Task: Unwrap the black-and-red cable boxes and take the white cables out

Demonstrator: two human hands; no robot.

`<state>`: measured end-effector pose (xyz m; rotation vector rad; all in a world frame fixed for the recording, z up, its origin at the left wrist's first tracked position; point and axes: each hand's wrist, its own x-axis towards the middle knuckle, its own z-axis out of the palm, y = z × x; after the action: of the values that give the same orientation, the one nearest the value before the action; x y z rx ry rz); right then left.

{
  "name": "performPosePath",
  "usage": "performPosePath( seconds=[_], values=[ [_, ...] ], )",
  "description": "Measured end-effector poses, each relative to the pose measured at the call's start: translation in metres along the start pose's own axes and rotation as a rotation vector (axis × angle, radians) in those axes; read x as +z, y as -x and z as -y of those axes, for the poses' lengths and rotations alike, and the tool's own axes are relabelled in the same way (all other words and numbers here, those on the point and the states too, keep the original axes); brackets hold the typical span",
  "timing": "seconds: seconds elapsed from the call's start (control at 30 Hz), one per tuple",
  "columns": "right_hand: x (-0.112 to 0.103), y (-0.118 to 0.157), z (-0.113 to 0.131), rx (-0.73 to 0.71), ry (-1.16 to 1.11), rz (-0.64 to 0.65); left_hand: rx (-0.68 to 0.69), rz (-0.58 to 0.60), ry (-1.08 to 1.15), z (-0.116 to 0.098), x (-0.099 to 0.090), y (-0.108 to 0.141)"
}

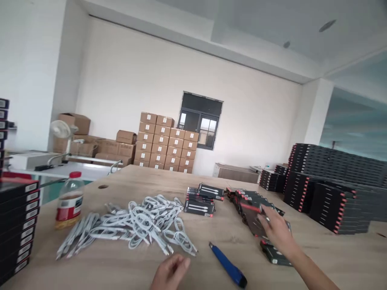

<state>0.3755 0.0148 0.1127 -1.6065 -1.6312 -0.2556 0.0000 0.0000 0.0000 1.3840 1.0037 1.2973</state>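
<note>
Nearest the camera, at the bottom of the head view: left hand (pixel 169 273), grip loosely curled, thumb near forefinger, too cropped to tell whether empty. Just right of it on the desk (pixel 121 268), blue utility knife (pixel 228 266), narrow end pointing away and leftward. Farther right, right hand (pixel 273 227) over an overlapping row of dark flat boxes (pixel 250 221), fingers bent; cannot tell whether closed on one or merely touching. Row's long axis: runs from near right to far left, passes beneath that grip, with left hand well apart. Beyond left hand, looped white cables (pixel 142 222).
</note>
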Motion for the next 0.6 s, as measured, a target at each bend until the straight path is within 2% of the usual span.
performPosePath(
  seconds=[0.03, 0.07, 0.17, 0.23, 0.27, 0.33, 0.4, 0.47, 0.53, 0.6],
  values=[
    [0.004, 0.002, 0.023, 0.062, -0.247, 0.020, -0.089, 0.014, 0.121, -0.003, 0.001, 0.001],
    [0.012, 0.007, 0.049, 0.131, -0.497, 0.091, -0.188, 0.047, 0.258, -0.005, 0.002, 0.002],
    [0.054, 0.038, 0.121, 0.267, -1.092, 0.386, -0.459, 0.281, 0.650, -0.010, 0.006, 0.008],
    [0.086, 0.063, 0.151, 0.313, -1.232, 0.462, -0.569, 0.430, 0.797, -0.013, 0.007, 0.015],
    [0.099, 0.074, 0.157, 0.332, -1.226, 0.450, -0.602, 0.468, 0.838, -0.015, 0.007, 0.019],
    [0.117, 0.090, 0.148, 0.339, -1.081, 0.347, -0.618, 0.458, 0.897, -0.021, 0.006, 0.025],
    [0.123, 0.097, 0.119, 0.267, -0.820, 0.219, -0.580, 0.362, 0.939, -0.027, 0.005, 0.026],
    [0.121, 0.097, 0.083, 0.151, -0.529, 0.162, -0.531, 0.256, 0.955, -0.031, 0.001, 0.022],
    [0.117, 0.096, 0.053, 0.104, -0.274, 0.209, -0.511, 0.192, 0.948, -0.033, -0.002, 0.017],
    [0.115, 0.095, 0.037, 0.129, -0.080, 0.314, -0.511, 0.157, 0.936, -0.032, -0.006, 0.012]
  ],
)
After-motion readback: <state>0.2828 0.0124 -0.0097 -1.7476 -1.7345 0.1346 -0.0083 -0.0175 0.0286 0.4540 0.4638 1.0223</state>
